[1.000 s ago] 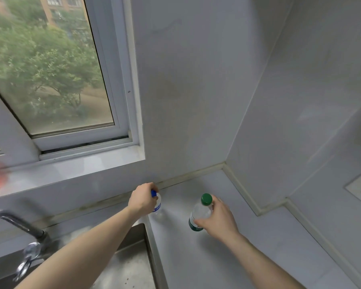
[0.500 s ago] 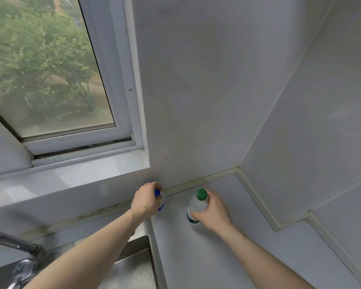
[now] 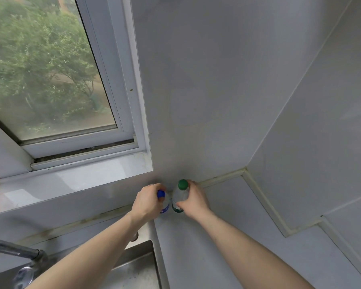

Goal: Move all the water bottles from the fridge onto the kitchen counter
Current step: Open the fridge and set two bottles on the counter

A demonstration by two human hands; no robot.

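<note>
Two water bottles stand upright side by side at the back of the kitchen counter (image 3: 227, 247), close to the wall (image 3: 196, 101) and just beside each other. The blue-capped bottle (image 3: 164, 203) is on the left, with a blue-printed label low on its clear body; most of it is hidden behind the left hand (image 3: 147, 202), whose fingers curl round its upper part. The green-capped bottle (image 3: 180, 197) is on the right, clear plastic with a green label near its base, and the right hand (image 3: 193, 200) wraps round it from the right side. How full either bottle is cannot be told.

The counter is a pale grey surface that runs into a corner, with a cream sealing strip (image 3: 265, 201) along the join with the walls. A steel sink (image 3: 131, 268) is set into the counter at the lower left, next to the blue-capped bottle's spot, and a metal tap (image 3: 15, 250) reaches over it from the left edge. Above the sink a white-framed window (image 3: 50, 69) looks out on green trees, with a pale sill (image 3: 71, 180) below it.
</note>
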